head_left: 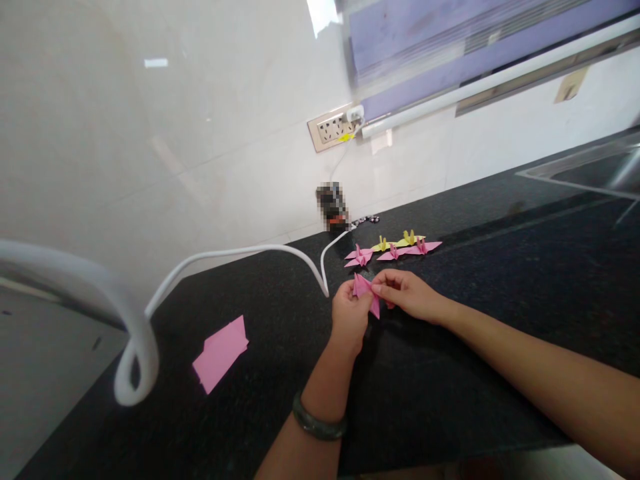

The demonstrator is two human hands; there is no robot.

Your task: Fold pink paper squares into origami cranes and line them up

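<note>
Between both hands is a pink folded paper crane (365,288), held above the black counter. My left hand (349,313), with a dark bangle on its wrist, pinches the crane's left and lower side. From the right, my right hand (406,293) grips its edge between thumb and forefinger. Just beyond the hands stand finished-looking paper cranes in two rows: pink ones, such as a pink crane (359,256), in front and yellow ones, such as a yellow crane (410,238), behind. Pink paper sheets (223,353) lie stacked loosely to the left.
A thick white cable (240,252) loops across the counter (280,413) on the left. A pixelated dark object (333,207) leans on the tiled wall beneath a socket (330,128) with a plug in it. A sink edge (575,177) shows at the far right.
</note>
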